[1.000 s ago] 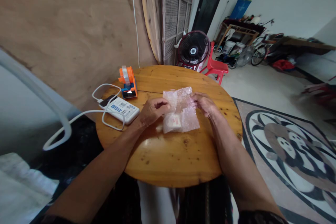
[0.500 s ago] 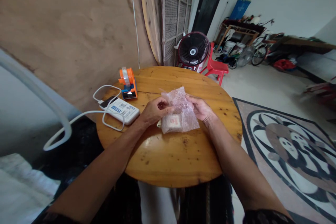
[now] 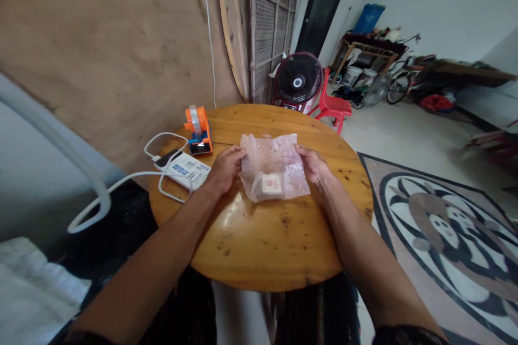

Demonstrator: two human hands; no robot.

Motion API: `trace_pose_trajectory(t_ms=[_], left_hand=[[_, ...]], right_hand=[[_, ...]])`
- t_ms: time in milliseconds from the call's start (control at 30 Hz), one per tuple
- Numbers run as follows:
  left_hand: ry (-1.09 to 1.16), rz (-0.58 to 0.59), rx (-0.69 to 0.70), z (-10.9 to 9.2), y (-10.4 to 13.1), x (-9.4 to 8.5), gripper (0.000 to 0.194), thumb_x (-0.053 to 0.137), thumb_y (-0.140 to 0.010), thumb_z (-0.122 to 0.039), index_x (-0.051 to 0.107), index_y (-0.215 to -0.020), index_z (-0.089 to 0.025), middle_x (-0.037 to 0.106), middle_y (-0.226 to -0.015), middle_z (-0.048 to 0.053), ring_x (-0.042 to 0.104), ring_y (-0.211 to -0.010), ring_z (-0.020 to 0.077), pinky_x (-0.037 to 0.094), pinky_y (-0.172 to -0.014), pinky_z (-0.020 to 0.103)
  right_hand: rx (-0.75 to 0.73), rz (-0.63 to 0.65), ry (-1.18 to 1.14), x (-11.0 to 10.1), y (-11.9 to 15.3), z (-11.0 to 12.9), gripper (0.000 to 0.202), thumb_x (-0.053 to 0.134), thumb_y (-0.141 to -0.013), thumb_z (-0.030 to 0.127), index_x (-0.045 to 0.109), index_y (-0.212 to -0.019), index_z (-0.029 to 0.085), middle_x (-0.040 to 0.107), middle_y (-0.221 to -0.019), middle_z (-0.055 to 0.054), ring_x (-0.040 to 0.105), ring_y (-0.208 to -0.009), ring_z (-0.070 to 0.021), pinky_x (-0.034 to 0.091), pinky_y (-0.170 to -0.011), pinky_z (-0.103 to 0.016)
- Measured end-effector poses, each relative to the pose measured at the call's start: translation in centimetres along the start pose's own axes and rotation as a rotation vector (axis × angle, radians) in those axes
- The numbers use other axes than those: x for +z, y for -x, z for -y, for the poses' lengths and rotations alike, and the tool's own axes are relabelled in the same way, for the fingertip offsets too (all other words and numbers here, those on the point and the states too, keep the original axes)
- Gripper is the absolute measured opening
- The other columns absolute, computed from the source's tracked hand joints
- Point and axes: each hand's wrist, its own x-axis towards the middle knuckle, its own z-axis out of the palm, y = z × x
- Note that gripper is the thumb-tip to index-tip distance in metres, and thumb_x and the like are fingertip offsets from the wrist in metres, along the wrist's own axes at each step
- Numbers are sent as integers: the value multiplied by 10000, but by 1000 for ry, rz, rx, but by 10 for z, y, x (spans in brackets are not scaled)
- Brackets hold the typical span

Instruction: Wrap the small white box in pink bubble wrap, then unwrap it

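Wrap [image 3: 269, 154] spread wider

The box [image 3: 271, 184] lay at the wrap's near side, between the hands and slightly nearer; the left hand [image 3: 227, 168] had just shifted outward, leaving the wrap more open; it and the right hand [image 3: 314, 165], well apart, each pinched an edge; farther off stood the tape [image 3: 196, 119].

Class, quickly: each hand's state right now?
Left hand: closed, pinching the bubble wrap at its left edge.
Right hand: closed, pinching the bubble wrap's right edge.

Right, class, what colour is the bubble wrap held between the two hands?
The bubble wrap is a see-through pale pink; the head view shows it best.
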Motion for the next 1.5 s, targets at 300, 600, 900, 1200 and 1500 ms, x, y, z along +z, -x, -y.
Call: trace_pose_trajectory(t_ms=[300,600,900,1200,1500], left_hand=[[-266,-175,162,10,-4,-2,207,651,-682,-334,576,-790,-174,531,-597,-58,473,-497,83,370,-488,199],[-517,-244,285,5,-2,-2,249,584,-739,-210,524,-980,-196,536,-581,-58,506,-501,125,373,-499,215],[-1025,-270,794,7,4,-1,147,520,-772,-134,602,-877,-196,578,-917,65,550,-946,220,461,-874,342],[-1078,-249,883,1,11,-2,159,560,-801,-236,714,-789,-198,632,-817,77,581,-819,224,463,-820,342],[-869,-82,679,-5,27,3,196,604,-757,-227,760,-868,-187,729,-769,44,618,-658,170,479,-704,272]], right_hand=[[-142,-82,108,-17,-9,-2,285,742,-640,361,500,-649,211,568,-550,42,523,-515,-127,455,-549,-260],[-209,-171,246,-15,-5,-1,307,734,-618,368,477,-574,206,439,-440,91,336,-402,-62,251,-410,-211],[-157,-163,198,-11,-3,2,134,686,-669,267,574,-681,194,624,-573,35,518,-457,-95,385,-440,-213],[-96,-164,156,-9,-1,7,100,667,-741,199,575,-710,179,651,-607,13,570,-467,-89,432,-437,-190],[-75,-167,154,-6,3,11,107,659,-777,180,578,-707,177,660,-615,9,581,-472,-87,438,-432,-189]])
